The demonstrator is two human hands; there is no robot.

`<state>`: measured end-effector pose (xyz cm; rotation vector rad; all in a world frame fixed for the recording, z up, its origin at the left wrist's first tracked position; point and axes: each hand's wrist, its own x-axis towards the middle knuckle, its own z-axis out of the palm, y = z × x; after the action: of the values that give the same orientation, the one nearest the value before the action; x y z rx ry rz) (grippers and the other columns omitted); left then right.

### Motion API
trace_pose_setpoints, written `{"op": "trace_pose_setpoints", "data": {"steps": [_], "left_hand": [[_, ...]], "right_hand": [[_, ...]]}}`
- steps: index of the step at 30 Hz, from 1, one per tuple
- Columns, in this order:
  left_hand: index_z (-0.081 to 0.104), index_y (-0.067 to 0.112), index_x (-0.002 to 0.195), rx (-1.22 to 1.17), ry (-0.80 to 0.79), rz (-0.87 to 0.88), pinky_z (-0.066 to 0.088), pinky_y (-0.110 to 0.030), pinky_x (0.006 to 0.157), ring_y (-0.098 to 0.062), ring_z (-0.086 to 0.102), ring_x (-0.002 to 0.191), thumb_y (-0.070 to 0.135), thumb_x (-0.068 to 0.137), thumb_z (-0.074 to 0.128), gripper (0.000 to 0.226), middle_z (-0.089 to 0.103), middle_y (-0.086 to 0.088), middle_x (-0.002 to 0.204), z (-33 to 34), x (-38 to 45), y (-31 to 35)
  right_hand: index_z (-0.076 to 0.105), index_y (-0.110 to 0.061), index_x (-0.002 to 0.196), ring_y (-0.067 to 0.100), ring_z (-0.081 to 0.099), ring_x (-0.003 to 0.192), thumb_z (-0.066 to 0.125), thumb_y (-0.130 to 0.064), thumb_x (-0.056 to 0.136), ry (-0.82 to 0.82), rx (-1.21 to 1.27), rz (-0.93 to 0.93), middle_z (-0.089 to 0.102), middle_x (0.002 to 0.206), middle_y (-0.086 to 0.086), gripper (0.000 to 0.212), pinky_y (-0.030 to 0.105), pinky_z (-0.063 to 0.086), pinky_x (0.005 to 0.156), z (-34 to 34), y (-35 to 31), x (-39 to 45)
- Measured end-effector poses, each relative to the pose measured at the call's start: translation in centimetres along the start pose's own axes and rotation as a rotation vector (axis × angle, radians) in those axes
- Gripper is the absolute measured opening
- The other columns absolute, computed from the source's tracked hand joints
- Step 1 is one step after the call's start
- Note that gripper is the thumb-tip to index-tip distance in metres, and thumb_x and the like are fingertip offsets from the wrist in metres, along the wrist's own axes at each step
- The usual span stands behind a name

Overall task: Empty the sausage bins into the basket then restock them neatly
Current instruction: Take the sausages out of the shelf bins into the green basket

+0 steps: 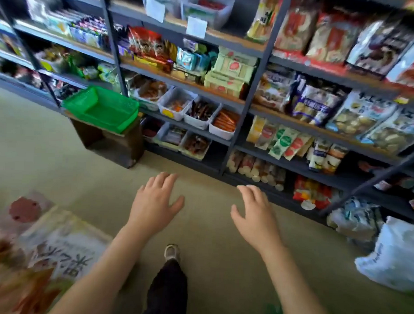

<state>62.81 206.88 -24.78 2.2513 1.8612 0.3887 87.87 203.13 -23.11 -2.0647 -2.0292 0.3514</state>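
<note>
Left grip: the left hand (152,202) is released, fingers straight and slightly spread, palm down, holding nothing, out in front of the body above the floor.
Right grip: the right hand (255,212) is likewise released, fingers loosely extended, grasping nothing; it hangs level with the left one, a gap between them.
Below the hands: a dark trouser leg (168,289) and a shoe (172,252) stand on the pale green floor (60,156).
Basket: the green basket (102,107) sits well ahead and to the left of the hands, on top of a dark brown stand (112,141) just beside the shelving; no contents show inside it.
Sausage bins: a row of white bins (196,111) lies on a low shelf just right of the basket, packed with red, orange and dark sticks; the rightmost bin (224,123) holds orange ones. Further bins (194,144) sit on the shelf below.
Shelving: a dark metal rack (247,102) carries bagged snacks on every level.
Right edge: white plastic bags (395,255) rest on the floor against the rack.
Lower left: blurred snack packets (57,245) lie close to the camera; their print cannot be read.
</note>
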Motion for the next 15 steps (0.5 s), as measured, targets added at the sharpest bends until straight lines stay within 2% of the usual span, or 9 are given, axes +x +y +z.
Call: {"op": "trace_pose_setpoints", "data": {"steps": [6,8,14,15], "left_hand": [[0.038,0.023,0.147,-0.023,0.047,-0.028,0.043,-0.043,0.103,-0.024,0.044,0.133,0.05,0.092,0.053,0.064,0.044,-0.001,0.147,-2.2,20.0,-5.3],[0.04,0.023,0.146,-0.025,0.076,-0.01,0.043,-0.044,0.102,-0.025,0.045,0.133,0.05,0.092,0.052,0.061,0.045,-0.001,0.146,-3.6,25.4,-6.1],[0.044,0.022,0.141,0.021,0.079,0.03,0.046,-0.045,0.096,-0.027,0.049,0.126,0.049,0.094,0.051,0.055,0.049,-0.001,0.14,-6.6,41.7,-10.2],[0.046,0.021,0.139,0.022,0.086,0.041,0.046,-0.045,0.095,-0.027,0.05,0.126,0.049,0.094,0.051,0.054,0.05,0.0,0.139,-7.0,42.4,-10.3]], "right_hand": [[0.04,-0.021,0.142,0.018,0.039,0.131,0.05,-0.038,0.096,0.014,-0.06,-0.076,0.04,0.141,-0.003,0.05,0.036,0.042,0.104,-1.8,-4.2,20.7],[0.041,-0.02,0.141,0.018,0.04,0.129,0.049,-0.037,0.096,0.051,-0.063,-0.14,0.043,0.138,-0.003,0.049,0.034,0.043,0.101,-3.0,-5.9,26.2],[0.044,-0.019,0.138,0.019,0.047,0.122,0.05,-0.036,0.097,0.078,-0.038,-0.173,0.05,0.131,-0.001,0.045,0.033,0.046,0.094,-3.8,-9.7,44.3],[0.045,-0.019,0.137,0.019,0.049,0.12,0.049,-0.037,0.098,0.087,-0.047,-0.184,0.05,0.13,-0.001,0.043,0.032,0.046,0.092,-3.8,-9.9,45.3]]}}
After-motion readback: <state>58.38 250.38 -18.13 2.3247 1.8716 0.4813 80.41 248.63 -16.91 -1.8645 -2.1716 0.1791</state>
